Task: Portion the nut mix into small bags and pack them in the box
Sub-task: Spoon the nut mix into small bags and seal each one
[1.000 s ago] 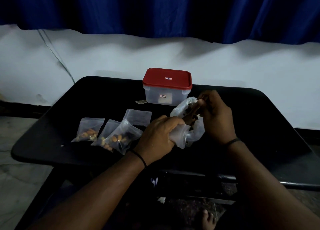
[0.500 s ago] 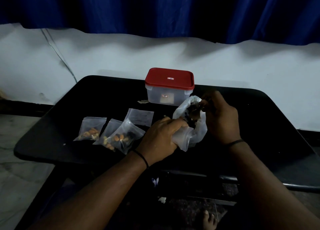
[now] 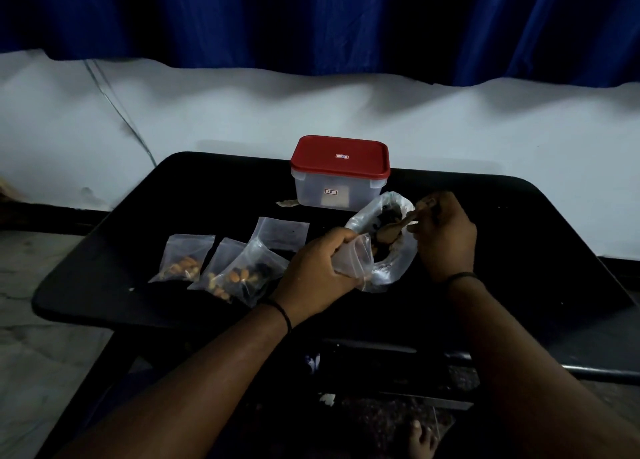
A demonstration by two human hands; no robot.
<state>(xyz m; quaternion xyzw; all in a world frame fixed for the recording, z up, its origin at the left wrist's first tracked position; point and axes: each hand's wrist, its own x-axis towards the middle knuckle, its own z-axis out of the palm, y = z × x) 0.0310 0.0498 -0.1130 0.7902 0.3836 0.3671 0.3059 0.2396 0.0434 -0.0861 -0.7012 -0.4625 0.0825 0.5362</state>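
Nut mix point(image 3: 384, 231) sits in a clear open bag point(image 3: 388, 268) on the black counter point(image 3: 536, 250), right of centre and just in front of the box point(image 3: 337, 188); the bag's mouth is rolled wide, and dark and tan pieces show inside. The box is clear plastic with a red lid point(image 3: 341, 155) pressed on, and stands at the far middle of the counter with small labels on the lid and front wall; what it holds cannot be told. To the left lie three small clear bags with nuts in them: one point(image 3: 183, 261) apart at the left, a second point(image 3: 221, 268) beside it, and a third point(image 3: 254, 275) overlapping the second, with almonds and darker bits. Behind these, a flat small bag point(image 3: 282, 231) lies seemingly empty. The left hand point(image 3: 318, 271) has its grip closed on another small bag point(image 3: 355, 263), its fingers curled round the plastic and its opening held against the rim of the big bag. The right hand point(image 3: 445, 237) is at the big bag's right edge, grip closed in a pinch on a light wooden-looking scoop point(image 3: 394, 231) whose end dips into the mix; the dim light hides its exact shape. Both wrists wear thin dark bands, and both forearms reach in from the near edge. A blue curtain point(image 3: 311, 18) hangs over a white wall point(image 3: 242, 112) behind.
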